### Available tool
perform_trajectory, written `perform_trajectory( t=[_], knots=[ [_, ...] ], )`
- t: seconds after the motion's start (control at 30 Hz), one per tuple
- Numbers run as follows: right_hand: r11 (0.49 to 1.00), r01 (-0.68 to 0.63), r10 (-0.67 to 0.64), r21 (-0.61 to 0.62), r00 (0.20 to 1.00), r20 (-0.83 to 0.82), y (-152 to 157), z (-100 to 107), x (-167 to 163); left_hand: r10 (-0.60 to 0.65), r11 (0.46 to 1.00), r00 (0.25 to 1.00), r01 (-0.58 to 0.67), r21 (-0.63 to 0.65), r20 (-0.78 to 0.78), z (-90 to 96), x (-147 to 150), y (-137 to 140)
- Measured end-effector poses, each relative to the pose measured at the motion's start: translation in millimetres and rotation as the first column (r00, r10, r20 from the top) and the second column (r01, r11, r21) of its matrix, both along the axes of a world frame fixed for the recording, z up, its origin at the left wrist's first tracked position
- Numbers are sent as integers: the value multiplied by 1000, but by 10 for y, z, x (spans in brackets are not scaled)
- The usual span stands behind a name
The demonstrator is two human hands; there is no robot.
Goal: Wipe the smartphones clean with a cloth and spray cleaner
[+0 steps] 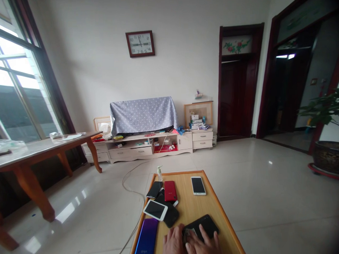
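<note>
At the near end of the small wooden table (pixel 188 200), both my hands are at a black phone (pixel 207 222). My left hand (pixel 173 242) is at the phone's left end, its fingers bent close together; what they grip is hidden. Spread across the phone's lower part are the fingers of my right hand (pixel 204 247). A small crinkled, see-through piece (pixel 190 233) shows between the hands; I cannot tell its kind. Left of my hands lies a blue-purple phone (pixel 145 239). Beyond are a white phone (pixel 155 210), a red phone (pixel 170 190) and dark phones.
A white-framed phone (pixel 198 185) lies apart at the far right of the tabletop. A clear pump bottle (pixel 159 173) stands at its far edge. A cable (pixel 134 232) runs along the floor on the left. A larger table (pixel 48 149) stands left, a potted plant (pixel 333 154) right.
</note>
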State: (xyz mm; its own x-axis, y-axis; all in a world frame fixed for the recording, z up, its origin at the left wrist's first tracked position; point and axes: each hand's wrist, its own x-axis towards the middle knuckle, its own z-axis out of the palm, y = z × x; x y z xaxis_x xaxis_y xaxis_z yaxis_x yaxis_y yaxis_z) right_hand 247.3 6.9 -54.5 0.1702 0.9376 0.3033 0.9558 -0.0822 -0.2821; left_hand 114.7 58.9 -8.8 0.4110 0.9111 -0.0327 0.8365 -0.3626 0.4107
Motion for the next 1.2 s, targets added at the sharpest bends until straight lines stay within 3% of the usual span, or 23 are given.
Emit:
perform_trajectory(
  t=[0.13,0.2,0.37,0.47,0.7,0.77,0.9,0.97,1.2],
  knots=[
    [993,70,-74,-94,997,-37,-4,319,332,7,1000,1000,-7,-7,3,35,34,-15],
    [989,87,-93,-122,994,-49,15,386,348,5,1000,1000,-5,-7,1,35,34,-10],
    [987,-96,78,-132,987,-137,59,209,8,-16,1000,1000,15,4,15,-47,-21,22],
    [982,-151,133,-118,980,-148,51,180,-30,-30,999,999,29,18,15,-74,-33,25],
    [989,106,-112,-107,993,-49,99,472,312,-3,1000,1000,2,-29,-12,32,28,-4],
    [990,68,-76,-127,995,-60,130,461,227,2,1000,1000,-2,-28,-5,35,18,-4],
    [974,-143,115,-176,980,-162,156,378,-26,-12,999,1000,12,-43,3,7,-21,6],
    [972,-165,135,-169,975,-175,160,380,-39,-14,999,1000,14,-43,4,1,-26,10],
    [985,114,-121,-129,991,-52,165,425,267,10,1000,1000,-9,-17,16,-17,15,17]
  ],
)
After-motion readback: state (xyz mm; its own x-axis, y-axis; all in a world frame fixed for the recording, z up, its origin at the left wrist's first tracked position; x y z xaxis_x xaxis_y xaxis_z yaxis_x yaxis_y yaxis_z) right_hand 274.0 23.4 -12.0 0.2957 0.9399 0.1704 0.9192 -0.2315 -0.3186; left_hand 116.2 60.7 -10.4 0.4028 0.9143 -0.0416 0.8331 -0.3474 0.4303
